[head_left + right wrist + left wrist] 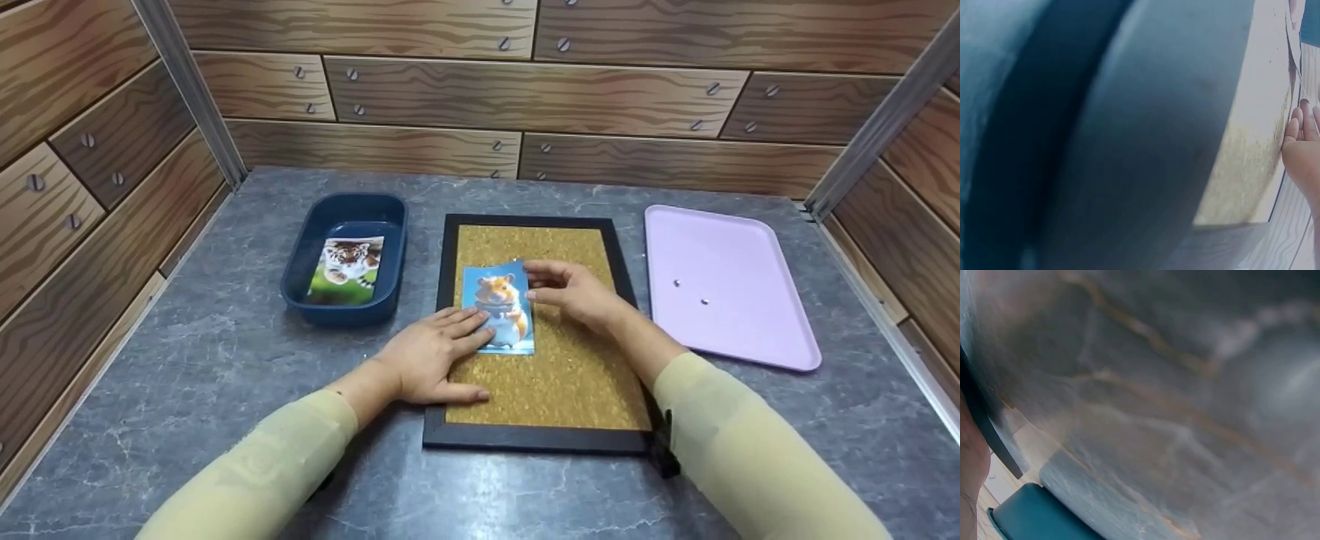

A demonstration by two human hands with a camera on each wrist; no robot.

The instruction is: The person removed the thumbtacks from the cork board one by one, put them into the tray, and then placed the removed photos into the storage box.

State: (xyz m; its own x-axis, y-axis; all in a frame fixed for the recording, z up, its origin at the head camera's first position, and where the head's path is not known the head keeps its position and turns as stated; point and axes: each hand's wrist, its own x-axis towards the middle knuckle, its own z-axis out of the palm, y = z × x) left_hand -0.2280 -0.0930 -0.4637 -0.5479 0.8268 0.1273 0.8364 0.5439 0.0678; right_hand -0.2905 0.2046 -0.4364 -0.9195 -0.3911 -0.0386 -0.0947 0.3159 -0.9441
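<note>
A hamster picture card (499,300) lies on the cork board (555,390) with a black frame. My left hand (439,356) is spread flat, fingertips pressing on the card's lower left part and thumb stretched over the cork. My right hand (574,292) is at the card's upper right edge; its forefinger and thumb touch the edge a little apart. A tiny silvery pin head (516,260) shows at that top corner. In the right wrist view, the right hand (1303,135) reaches along the cork to the card. The left wrist view shows mostly blurred tabletop.
Left of the board stands a dark blue bin (345,311) with a tiger picture card (349,270) in it. To the right lies a lilac tray (735,247) holding two small silvery pins (677,283). Wood-patterned walls enclose the grey marbled table (187,360).
</note>
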